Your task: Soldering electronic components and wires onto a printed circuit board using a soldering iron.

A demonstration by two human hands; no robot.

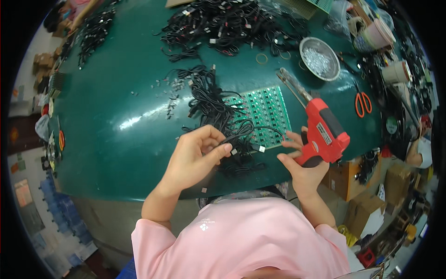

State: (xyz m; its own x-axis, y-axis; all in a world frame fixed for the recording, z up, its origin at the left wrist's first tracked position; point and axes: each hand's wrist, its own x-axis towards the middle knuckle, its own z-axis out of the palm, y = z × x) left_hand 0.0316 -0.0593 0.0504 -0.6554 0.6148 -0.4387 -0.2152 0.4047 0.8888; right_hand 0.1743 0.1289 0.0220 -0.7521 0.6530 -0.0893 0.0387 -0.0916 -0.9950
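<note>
Cable [241, 136] limp, light; best pinched near plug [261, 149]. Left hand [197, 156] closed on cable by fingertips; right hand [302, 169] wrapped round red gun [323, 132] over board [265, 111].

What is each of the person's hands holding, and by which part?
The left hand pinches a black cable near its plug end. The right hand grips a red soldering gun by its handle.
</note>
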